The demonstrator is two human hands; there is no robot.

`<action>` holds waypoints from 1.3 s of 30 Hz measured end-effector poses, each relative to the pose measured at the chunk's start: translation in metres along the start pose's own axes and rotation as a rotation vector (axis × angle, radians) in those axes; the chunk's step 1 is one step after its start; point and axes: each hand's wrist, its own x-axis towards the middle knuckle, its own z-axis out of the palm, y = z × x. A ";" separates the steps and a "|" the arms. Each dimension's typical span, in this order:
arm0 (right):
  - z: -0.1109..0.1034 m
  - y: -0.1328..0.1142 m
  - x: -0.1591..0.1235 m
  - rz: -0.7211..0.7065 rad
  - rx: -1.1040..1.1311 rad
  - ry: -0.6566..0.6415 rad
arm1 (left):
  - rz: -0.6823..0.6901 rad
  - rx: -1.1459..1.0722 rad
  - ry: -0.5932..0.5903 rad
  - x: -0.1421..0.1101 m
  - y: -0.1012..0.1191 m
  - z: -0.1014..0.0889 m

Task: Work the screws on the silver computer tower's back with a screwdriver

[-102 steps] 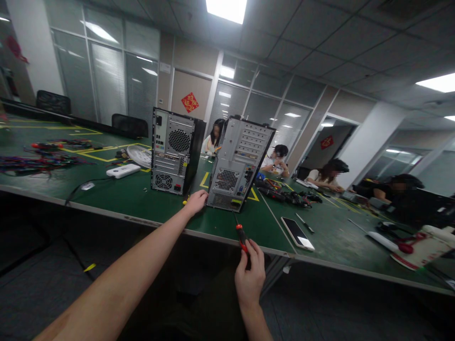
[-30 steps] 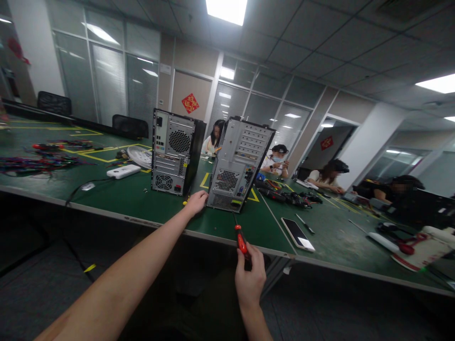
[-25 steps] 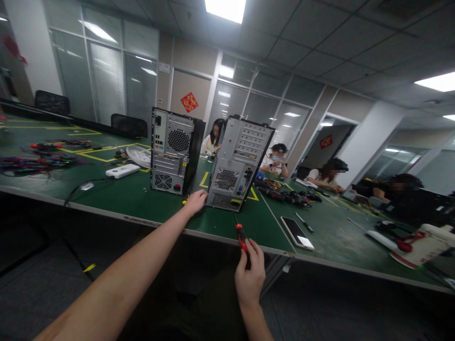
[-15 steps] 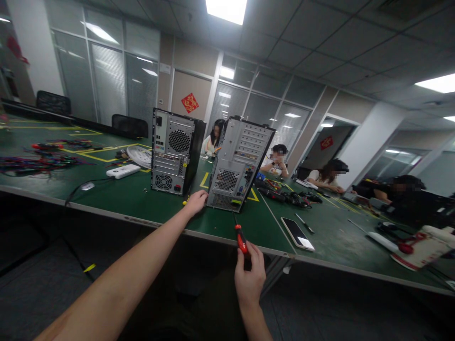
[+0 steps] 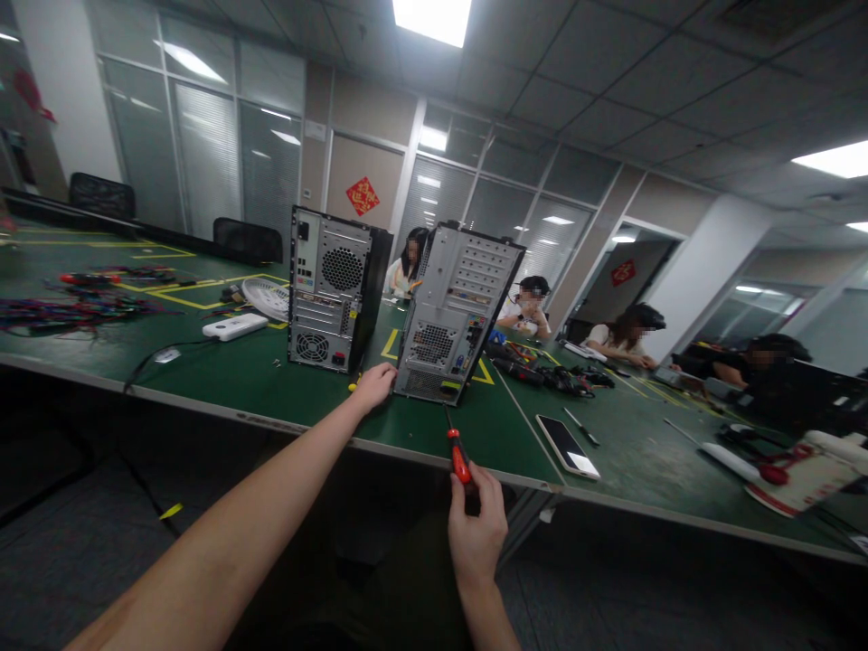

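While pinching the screwdriver (image 5: 456, 448) in the right hand (image 5: 478, 524) below the right-hand tower (image 5: 456, 312), rests the left hand (image 5: 372, 388) at its lower-left edge — can't judge how curled; grip by the rigid, probably heavy frame.

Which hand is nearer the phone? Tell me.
Right. The right hand, holding a screwdriver, is left of the phone and closer to the camera. The left hand is farther left, beside the bottom of a computer case.
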 end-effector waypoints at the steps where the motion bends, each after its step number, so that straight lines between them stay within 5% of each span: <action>1: 0.000 0.000 0.000 0.004 0.007 -0.003 | -0.002 -0.001 0.000 0.000 0.000 0.000; 39: 0.001 0.002 -0.001 0.015 -0.011 -0.006 | 0.011 0.036 0.027 -0.002 0.005 -0.001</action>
